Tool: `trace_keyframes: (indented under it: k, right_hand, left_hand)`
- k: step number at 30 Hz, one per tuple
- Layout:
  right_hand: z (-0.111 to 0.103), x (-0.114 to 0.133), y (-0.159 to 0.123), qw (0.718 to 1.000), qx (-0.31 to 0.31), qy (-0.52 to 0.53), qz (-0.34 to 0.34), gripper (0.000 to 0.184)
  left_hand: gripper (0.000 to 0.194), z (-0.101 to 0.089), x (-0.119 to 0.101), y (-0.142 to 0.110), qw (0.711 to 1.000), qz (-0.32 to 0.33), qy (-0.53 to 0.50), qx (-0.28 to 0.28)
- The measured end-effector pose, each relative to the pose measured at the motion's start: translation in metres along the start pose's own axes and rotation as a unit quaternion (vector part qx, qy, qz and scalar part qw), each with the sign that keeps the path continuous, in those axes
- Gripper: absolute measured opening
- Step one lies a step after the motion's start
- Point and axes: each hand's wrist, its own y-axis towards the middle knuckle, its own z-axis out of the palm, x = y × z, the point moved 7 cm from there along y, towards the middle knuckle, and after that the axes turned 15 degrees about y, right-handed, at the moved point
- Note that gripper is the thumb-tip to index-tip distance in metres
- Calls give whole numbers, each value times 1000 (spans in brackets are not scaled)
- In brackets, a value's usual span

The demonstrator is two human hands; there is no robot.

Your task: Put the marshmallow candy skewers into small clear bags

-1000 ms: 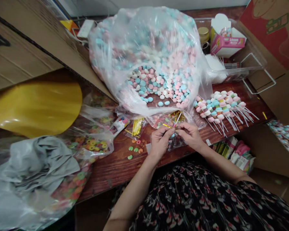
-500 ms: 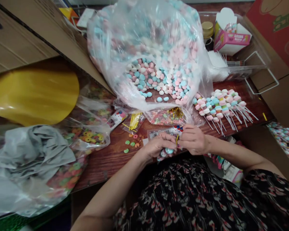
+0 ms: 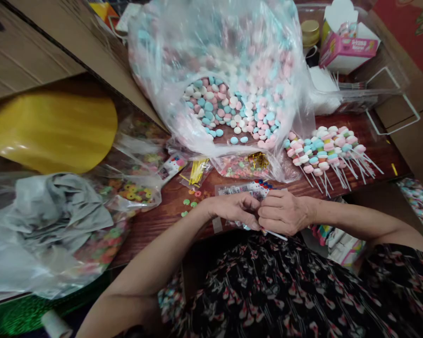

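My left hand [image 3: 238, 209] and my right hand [image 3: 284, 213] meet at the front edge of the wooden table [image 3: 162, 220], fingers curled together around a bagged candy skewer whose white stick [image 3: 277, 234] pokes out below my right hand. The candy itself is mostly hidden by my fingers. Just behind my hands lies a small printed clear bag [image 3: 246, 188]. A big clear sack of pink, blue and white round candies [image 3: 229, 80] stands open behind that. A pile of finished candy skewers [image 3: 326, 150] lies to the right.
Gold twist ties [image 3: 197, 171] and a few loose ring candies [image 3: 190, 202] lie left of my hands. Bags of coloured ring candy [image 3: 127, 197], a grey plastic bag [image 3: 52, 220] and a yellow sheet [image 3: 52, 129] fill the left. A pink-and-white box [image 3: 348, 44] stands at back right.
Both hands have drawn back from the candy sack toward the table's front edge and my body, still closed together on the skewer. The view has tilted down slightly.
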Motion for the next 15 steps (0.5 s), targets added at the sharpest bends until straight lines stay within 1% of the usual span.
trace_keyframes:
  k: [1,2,3,4,5,6,7,8,9,10,11,12,13,14,15]
  right_hand:
    - [0,1,2,1000,2,-11,5,15]
    - [1,1,4,1000,7,-23,10,15]
    - [2,-2,5,999,13,-37,21,16]
    - [4,-7,5,998,19,-52,36,17]
    - [4,-15,5,996,20,-65,58,18]
    - [4,-26,4,993,15,-74,86,20]
    - [2,-39,2,990,-1,-76,121,22]
    - [-3,-53,-1,984,-27,-66,163,23]
    - [-9,-66,-4,975,-62,-41,210,23]
    - [-17,-76,-7,960,-112,0,258,24]
    - [-24,-84,-10,935,-169,56,307,23]
    - [-28,-89,-13,899,-228,127,351,22]
    - [-28,-91,-16,854,-279,210,386,21]
    - [-22,-90,-16,803,-310,298,413,20]
    - [-12,-86,-13,754,-316,387,427,19]
  left_hand:
    - [30,-6,-4,-5,998,1,61,15]
    - [32,-12,-10,-12,990,-7,136,18]
    - [34,-19,-18,-19,974,-22,223,-1]
    - [33,-26,-29,-27,945,-38,320,-50]
    - [31,-33,-45,-35,896,-50,424,-124]
    - [27,-34,-65,-43,823,-54,524,-212]
    - [21,-29,-84,-50,736,-58,609,-292]
    - [17,-18,-98,-54,653,-57,674,-342]
    - [17,-2,-105,-53,595,-41,717,-362]
    - [17,12,-104,-48,571,-21,733,-369]
    - [15,20,-97,-43,582,-3,721,-375]
    - [13,22,-85,-36,615,10,690,-381]
    - [14,19,-71,-31,662,21,639,-392]
    - [17,9,-58,-30,708,33,564,-424]
    - [22,-4,-46,-32,747,52,471,-466]
